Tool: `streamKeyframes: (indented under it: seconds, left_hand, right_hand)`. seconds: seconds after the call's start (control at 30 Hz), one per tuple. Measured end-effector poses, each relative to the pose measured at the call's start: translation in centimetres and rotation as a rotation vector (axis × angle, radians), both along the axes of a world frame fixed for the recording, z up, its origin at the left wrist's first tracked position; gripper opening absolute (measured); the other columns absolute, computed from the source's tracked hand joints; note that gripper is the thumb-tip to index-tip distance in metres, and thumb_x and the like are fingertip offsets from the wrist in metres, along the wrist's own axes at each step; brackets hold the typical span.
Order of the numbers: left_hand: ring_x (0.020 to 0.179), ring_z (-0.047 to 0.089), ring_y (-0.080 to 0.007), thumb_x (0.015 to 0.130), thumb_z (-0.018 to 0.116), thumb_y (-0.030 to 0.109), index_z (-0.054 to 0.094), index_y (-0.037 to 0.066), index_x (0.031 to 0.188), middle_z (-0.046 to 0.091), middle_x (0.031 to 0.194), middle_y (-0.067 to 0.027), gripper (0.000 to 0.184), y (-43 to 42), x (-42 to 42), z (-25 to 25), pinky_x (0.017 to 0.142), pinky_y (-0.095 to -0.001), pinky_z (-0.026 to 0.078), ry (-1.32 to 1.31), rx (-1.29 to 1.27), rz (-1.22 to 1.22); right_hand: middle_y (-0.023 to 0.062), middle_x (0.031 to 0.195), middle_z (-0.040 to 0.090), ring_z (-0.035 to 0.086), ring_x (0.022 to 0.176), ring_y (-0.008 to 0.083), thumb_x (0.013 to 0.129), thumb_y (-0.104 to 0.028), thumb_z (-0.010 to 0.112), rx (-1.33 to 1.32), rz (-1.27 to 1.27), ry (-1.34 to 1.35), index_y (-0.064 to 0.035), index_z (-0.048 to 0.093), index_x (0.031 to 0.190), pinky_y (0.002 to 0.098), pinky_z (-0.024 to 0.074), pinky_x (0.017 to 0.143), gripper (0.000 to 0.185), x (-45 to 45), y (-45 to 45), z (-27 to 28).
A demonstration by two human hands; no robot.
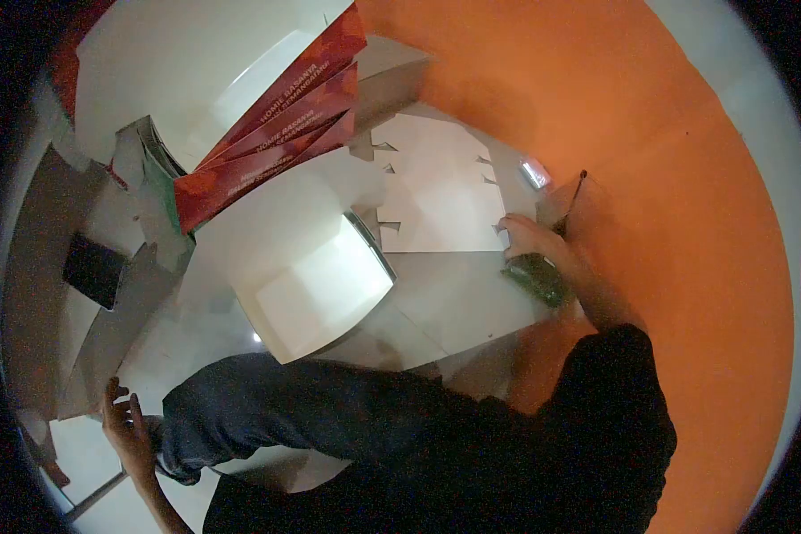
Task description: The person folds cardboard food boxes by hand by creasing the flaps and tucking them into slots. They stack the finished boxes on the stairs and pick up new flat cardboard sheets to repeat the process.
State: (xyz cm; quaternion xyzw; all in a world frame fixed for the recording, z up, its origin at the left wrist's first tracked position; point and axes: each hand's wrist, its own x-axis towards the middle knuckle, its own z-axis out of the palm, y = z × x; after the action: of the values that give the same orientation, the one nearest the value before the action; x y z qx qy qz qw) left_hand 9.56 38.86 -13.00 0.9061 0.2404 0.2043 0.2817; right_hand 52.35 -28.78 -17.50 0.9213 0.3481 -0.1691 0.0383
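Observation:
My right hand [532,238] is at the right edge of a flat white card sheet [440,187] with cut slots, its fingers closed on that edge. Just below this hand lies a dark green packet [538,279]. At the lower left, my left hand [126,427] is held away from the sheet, with its fingers apart and nothing in them. An open white box [316,289] stands on the floor between the two hands, left of the sheet.
Red printed cartons [280,125] are fanned out at the upper left, beside a large white surface. A black flat object [96,270] lies at the left. A small shiny packet [535,173] is near the orange wall [685,222].

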Motion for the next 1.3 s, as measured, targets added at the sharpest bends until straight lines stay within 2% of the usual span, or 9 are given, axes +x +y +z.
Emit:
streamKeyframes:
  seconds: [0.13, 0.23, 0.43, 0.63, 0.83, 1.03, 1.13, 1.23, 1.3]
  left_hand:
    - [0.065, 0.059, -0.0153, 0.088, 0.053, 0.006, 0.048, 0.002, 0.122, 0.059, 0.097, -0.0124, 0.035, -0.5, -0.4, 1.0, 0.053, -0.0282, 0.045, 0.030, -0.006, -0.003]
    - [0.066, 0.058, -0.0155, 0.088, 0.053, 0.007, 0.049, 0.002, 0.120, 0.060, 0.096, -0.0119, 0.033, -0.2, -0.8, 1.1, 0.054, -0.0284, 0.045, 0.031, 0.035, -0.034]
    - [0.064, 0.057, -0.0140, 0.088, 0.053, 0.007, 0.050, 0.003, 0.118, 0.060, 0.094, -0.0108, 0.030, 0.0, -0.7, 1.3, 0.052, -0.0277, 0.044, 0.059, -0.004, -0.016]
    - [0.062, 0.054, -0.0118, 0.088, 0.054, 0.009, 0.051, 0.003, 0.117, 0.060, 0.094, -0.0090, 0.030, 0.9, -0.9, 0.2, 0.053, -0.0263, 0.042, 0.067, -0.055, -0.003]
    - [0.065, 0.053, -0.0115, 0.088, 0.054, 0.009, 0.052, 0.003, 0.117, 0.059, 0.095, -0.0075, 0.030, 0.6, -0.3, 0.3, 0.056, -0.0255, 0.042, 0.067, 0.021, -0.011]
    - [0.067, 0.054, -0.0127, 0.088, 0.055, 0.009, 0.052, 0.004, 0.117, 0.059, 0.095, -0.0079, 0.030, -0.6, 0.1, 1.8, 0.058, -0.0264, 0.044, 0.106, -0.036, 0.002]
    - [0.067, 0.055, -0.0131, 0.087, 0.055, 0.008, 0.052, 0.003, 0.117, 0.059, 0.096, -0.0081, 0.030, -0.4, -0.3, 1.6, 0.058, -0.0266, 0.044, 0.104, -0.018, 0.025]
    - [0.067, 0.055, -0.0133, 0.087, 0.055, 0.008, 0.052, 0.004, 0.117, 0.059, 0.096, -0.0085, 0.030, 0.1, -0.5, 1.1, 0.058, -0.0269, 0.044, 0.021, 0.002, 0.000]
    - [0.067, 0.055, -0.0134, 0.087, 0.055, 0.008, 0.052, 0.005, 0.117, 0.059, 0.097, -0.0085, 0.030, 0.4, -0.4, 1.5, 0.058, -0.0269, 0.044, 0.093, -0.008, -0.006]
  right_hand:
    - [0.0189, 0.096, 0.057, 0.054, 0.094, 0.0344, 0.050, -0.024, 0.075, 0.008, -0.004, 0.020, -0.0003, 0.053, 0.097, 0.0390, 0.0444, 0.083, 0.057, -1.1, 1.1, 1.3]
    - [0.0209, 0.097, 0.057, 0.054, 0.095, 0.0378, 0.049, -0.024, 0.077, -0.013, -0.131, 0.046, -0.0010, 0.054, 0.099, 0.0420, 0.0451, 0.083, 0.060, -1.6, 1.5, 1.5]
    - [0.0223, 0.100, 0.057, 0.055, 0.095, 0.0361, 0.049, -0.021, 0.077, -0.005, -0.175, 0.041, 0.0003, 0.051, 0.101, 0.0404, 0.0449, 0.083, 0.062, -0.3, 0.9, 0.6]
    - [0.0170, 0.096, 0.056, 0.055, 0.088, 0.0313, 0.048, -0.019, 0.076, 0.082, -0.283, 0.066, -0.0009, 0.052, 0.099, 0.0370, 0.0464, 0.078, 0.059, 0.9, -0.7, -0.5]
    - [0.0160, 0.099, 0.056, 0.056, 0.092, 0.0312, 0.053, -0.021, 0.075, -0.079, -0.182, 0.054, -0.0011, 0.054, 0.105, 0.0379, 0.0461, 0.082, 0.060, -0.9, 0.9, -0.1]
    - [0.0182, 0.100, 0.059, 0.056, 0.095, 0.0323, 0.053, -0.022, 0.075, -0.098, -0.123, 0.084, -0.0002, 0.057, 0.099, 0.0380, 0.0459, 0.083, 0.054, -1.0, 1.2, 0.3]
    - [0.0189, 0.097, 0.061, 0.058, 0.094, 0.0342, 0.052, -0.026, 0.078, -0.111, -0.134, 0.093, -0.0028, 0.055, 0.109, 0.0408, 0.0464, 0.083, 0.066, -1.1, 1.1, 0.4]
    - [0.0187, 0.099, 0.061, 0.057, 0.094, 0.0345, 0.052, -0.024, 0.078, -0.080, -0.187, 0.037, -0.0025, 0.055, 0.109, 0.0403, 0.0462, 0.084, 0.065, -1.5, 0.8, 0.1]
    - [0.0186, 0.098, 0.060, 0.056, 0.094, 0.0342, 0.052, -0.022, 0.075, -0.042, -0.171, 0.031, -0.0019, 0.057, 0.103, 0.0397, 0.0457, 0.083, 0.058, -1.3, 0.5, -0.1]
